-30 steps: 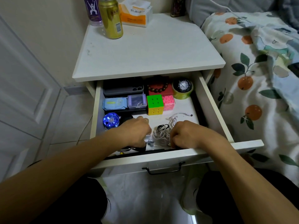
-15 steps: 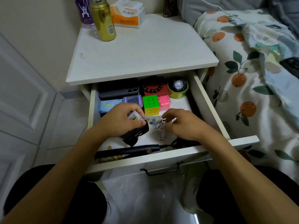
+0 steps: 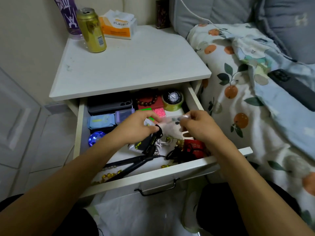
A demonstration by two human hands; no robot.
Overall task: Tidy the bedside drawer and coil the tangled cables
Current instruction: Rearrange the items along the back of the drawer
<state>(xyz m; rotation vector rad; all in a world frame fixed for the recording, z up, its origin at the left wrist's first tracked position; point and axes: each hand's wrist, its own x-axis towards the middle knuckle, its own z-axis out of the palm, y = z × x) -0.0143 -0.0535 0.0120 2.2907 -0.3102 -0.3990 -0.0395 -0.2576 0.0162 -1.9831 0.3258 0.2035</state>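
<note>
Both grips busy above my open drawer [image 3: 190, 169].
Left hand [image 3: 136, 126] pinches a black cable [image 3: 154, 140]; right hand [image 3: 197, 125] pinches a clear bag [image 3: 172, 119].

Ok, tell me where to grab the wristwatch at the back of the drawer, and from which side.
Take the wristwatch by the round case, from above, thumb and finger on opposite edges. It sits face-up on the roll of clear tape in the drawer's back right corner, so its rim is exposed. The drawer wall on the right and the tabletop overhanging behind probably block other approaches.
</note>
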